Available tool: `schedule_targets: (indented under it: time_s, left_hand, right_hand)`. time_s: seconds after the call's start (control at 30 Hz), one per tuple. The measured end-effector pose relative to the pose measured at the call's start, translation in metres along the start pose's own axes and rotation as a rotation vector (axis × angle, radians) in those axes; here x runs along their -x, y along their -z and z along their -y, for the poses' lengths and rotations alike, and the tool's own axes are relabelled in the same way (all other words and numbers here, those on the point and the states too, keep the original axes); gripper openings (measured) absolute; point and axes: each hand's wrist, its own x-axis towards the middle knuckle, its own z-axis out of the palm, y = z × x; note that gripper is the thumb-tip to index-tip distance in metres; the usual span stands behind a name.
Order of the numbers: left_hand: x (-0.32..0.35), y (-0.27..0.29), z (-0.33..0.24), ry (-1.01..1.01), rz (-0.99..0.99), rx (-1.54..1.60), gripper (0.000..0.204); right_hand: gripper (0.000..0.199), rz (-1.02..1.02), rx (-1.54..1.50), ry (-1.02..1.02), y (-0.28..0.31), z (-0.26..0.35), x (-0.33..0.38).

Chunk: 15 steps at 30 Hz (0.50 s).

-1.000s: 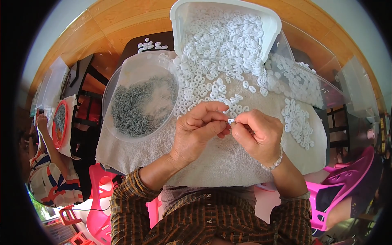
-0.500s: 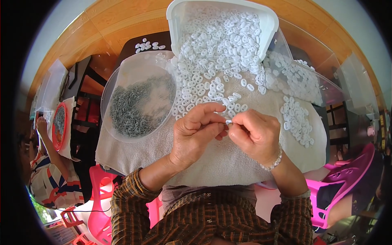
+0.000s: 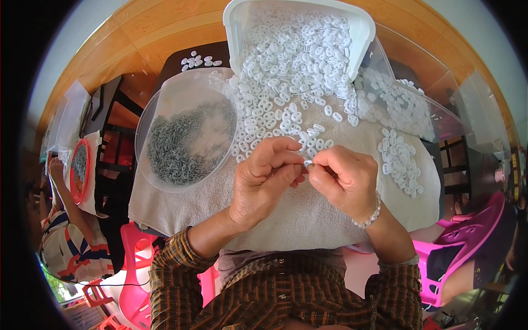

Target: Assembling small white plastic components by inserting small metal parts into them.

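Observation:
My left hand (image 3: 264,184) and my right hand (image 3: 345,179) meet fingertip to fingertip over a pale towel (image 3: 297,220), pinching one small white plastic ring (image 3: 308,163) between them. A heap of the same white rings (image 3: 291,82) spills from a tipped white tub (image 3: 245,25) just beyond my fingers. To the left lies a clear round lid (image 3: 187,132) holding several small grey metal pieces (image 3: 181,146).
Clear plastic bags with more white rings (image 3: 399,107) lie at the right. Another person (image 3: 60,231) sits at the left beside a red-rimmed dish (image 3: 80,170). Pink plastic chairs (image 3: 462,247) stand at the lower right and lower left. A wooden table edge (image 3: 148,27) curves behind.
My fingers have shifted slightly on the small ring; both hands stay together in the same spot.

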Motion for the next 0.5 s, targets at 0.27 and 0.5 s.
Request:
schedule_targets:
  time_s: [0.27,0.5]
  left_hand:
    - [0.002,-0.001,0.0,0.018,-0.033,-0.006,0.032]
    - [-0.002,0.0,0.003,-0.048,0.017,-0.025,0.033]
  right_hand:
    - [0.01,-0.013,0.0,0.026,-0.005,-0.002,0.003]
    - [0.005,0.023,-0.274,-0.243,-0.001,-0.008,0.005]
